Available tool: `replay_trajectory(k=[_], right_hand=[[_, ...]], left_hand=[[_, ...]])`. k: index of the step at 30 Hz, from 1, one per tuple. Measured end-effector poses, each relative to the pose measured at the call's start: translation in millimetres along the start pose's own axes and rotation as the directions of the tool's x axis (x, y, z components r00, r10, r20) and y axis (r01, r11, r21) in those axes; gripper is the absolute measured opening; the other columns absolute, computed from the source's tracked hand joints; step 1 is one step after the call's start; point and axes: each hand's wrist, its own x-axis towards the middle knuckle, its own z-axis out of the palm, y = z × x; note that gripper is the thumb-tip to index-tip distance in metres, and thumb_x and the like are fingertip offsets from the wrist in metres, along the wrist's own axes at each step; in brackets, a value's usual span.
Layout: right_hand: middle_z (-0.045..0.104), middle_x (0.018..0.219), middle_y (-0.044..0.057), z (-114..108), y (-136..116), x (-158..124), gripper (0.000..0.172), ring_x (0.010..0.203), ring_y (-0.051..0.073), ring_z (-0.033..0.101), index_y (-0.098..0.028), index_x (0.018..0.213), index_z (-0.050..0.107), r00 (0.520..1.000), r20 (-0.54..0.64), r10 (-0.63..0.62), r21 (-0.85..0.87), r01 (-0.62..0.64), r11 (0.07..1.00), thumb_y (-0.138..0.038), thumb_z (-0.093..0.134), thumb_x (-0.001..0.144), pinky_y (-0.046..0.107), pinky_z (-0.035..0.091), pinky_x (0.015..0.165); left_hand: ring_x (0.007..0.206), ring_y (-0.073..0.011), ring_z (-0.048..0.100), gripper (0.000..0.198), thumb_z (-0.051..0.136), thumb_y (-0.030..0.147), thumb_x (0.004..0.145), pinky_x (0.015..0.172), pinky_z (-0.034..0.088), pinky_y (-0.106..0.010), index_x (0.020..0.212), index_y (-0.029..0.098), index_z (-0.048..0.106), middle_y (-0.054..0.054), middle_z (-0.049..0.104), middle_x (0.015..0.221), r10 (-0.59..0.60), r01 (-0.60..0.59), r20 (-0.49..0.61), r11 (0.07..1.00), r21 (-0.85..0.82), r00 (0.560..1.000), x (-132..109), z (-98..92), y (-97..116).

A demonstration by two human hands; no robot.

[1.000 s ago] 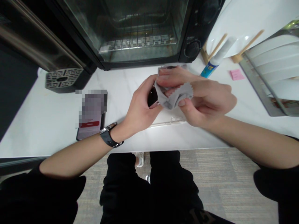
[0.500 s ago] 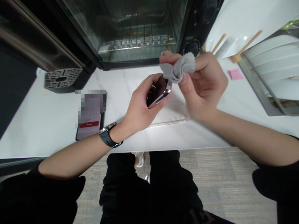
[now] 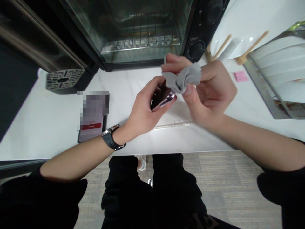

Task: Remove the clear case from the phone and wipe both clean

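My left hand [image 3: 145, 109] is wrapped round a dark smartphone [image 3: 162, 97] with a shiny metal edge, held tilted above the white counter. Bunched between the thumb and fingers of my right hand [image 3: 205, 90] is a grey cloth [image 3: 184, 79]. The cloth overlaps the phone's upper right end; whether it presses on it I cannot tell. Below both hands lies a clear phone case [image 3: 166, 124] on the counter, partly covered by them. A second phone [image 3: 92, 136], partly pixelated, rests left of my left wrist.
Behind my hands stands a black toaster oven [image 3: 143, 65] with a glass door. To the left is an appliance with a slotted drip tray [image 3: 64, 79]. A pink sticky note [image 3: 241, 76] and a rack [image 3: 264, 86] with white plates [image 3: 286, 60] are on the right.
My right hand and the cloth have come slightly down and to the right, covering more of the phone's end. My left hand keeps its hold on the phone almost unmoved.
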Motion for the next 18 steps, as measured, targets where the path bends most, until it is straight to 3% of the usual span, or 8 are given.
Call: replay_trajectory(k=[2,4,7,11,15,18], right_hand=[[0.084,0.134,-0.004,-1.3,-3.0,2.5,0.013,0.136,0.03,0.076,-0.038,0.109,0.071,0.971,0.115,-0.209,-0.024,0.214,0.977,-0.047,0.064,0.104,0.054,0.063,0.12],[0.082,0.139,-0.006,-1.4,-4.7,5.5,0.016,0.14,0.025,0.074,-0.037,0.111,0.074,0.929,0.211,-0.304,-0.045,0.32,0.946,-0.042,0.059,0.107,0.048,0.064,0.12],[0.078,0.147,-0.003,0.1,-3.2,8.1,0.018,0.143,0.023,0.072,-0.031,0.116,0.074,0.891,0.202,-0.406,0.011,0.413,0.911,-0.033,0.059,0.105,0.041,0.063,0.121],[0.077,0.15,-0.002,1.0,1.4,8.0,0.023,0.145,0.023,0.071,-0.033,0.122,0.071,0.914,0.153,-0.375,0.065,0.369,0.927,-0.031,0.059,0.103,0.041,0.063,0.121],[0.078,0.148,0.008,0.6,1.6,6.3,0.031,0.148,0.027,0.068,-0.027,0.133,0.064,0.933,0.211,-0.293,0.115,0.274,0.955,-0.022,0.057,0.103,0.053,0.06,0.124],[0.082,0.138,0.002,2.2,1.6,3.5,0.02,0.139,0.03,0.075,-0.033,0.124,0.065,0.964,0.116,-0.238,0.062,0.232,0.971,-0.037,0.058,0.105,0.06,0.063,0.118]], left_hand=[[0.113,-0.0273,0.074,0.044,0.061,0.067,0.105,0.099,0.063,-0.051,0.134,0.033,0.062,-0.005,0.074,0.121,0.056,-0.056,-0.005,0.998,0.011,0.998,-0.9,0.6,-5.8],[0.127,-0.0305,0.073,0.048,0.062,0.067,0.104,0.108,0.061,-0.055,0.14,0.035,0.058,-0.005,0.073,0.133,0.09,-0.091,0.012,0.996,0.007,0.996,-1.1,0.0,-9.7],[0.128,-0.0302,0.073,0.047,0.068,0.061,0.102,0.108,0.061,-0.053,0.139,0.035,0.057,-0.005,0.073,0.136,0.078,-0.078,0.029,0.997,0.005,0.997,-0.2,-1.4,-9.7],[0.116,-0.0276,0.074,0.037,0.068,0.056,0.103,0.099,0.061,-0.048,0.129,0.03,0.062,-0.006,0.075,0.124,0.069,-0.069,-0.012,0.997,-0.017,0.998,1.2,-0.9,-6.1],[0.103,-0.0246,0.072,0.035,0.071,0.058,0.101,0.088,0.059,-0.044,0.121,0.03,0.066,-0.004,0.075,0.114,0.04,-0.041,-0.021,0.998,-0.038,0.999,2.3,0.0,-5.8],[0.102,-0.0239,0.072,0.036,0.071,0.06,0.102,0.088,0.058,-0.043,0.12,0.029,0.067,-0.004,0.075,0.115,0.022,-0.022,-0.008,0.999,-0.028,1.0,2.9,-0.9,-3.7]])
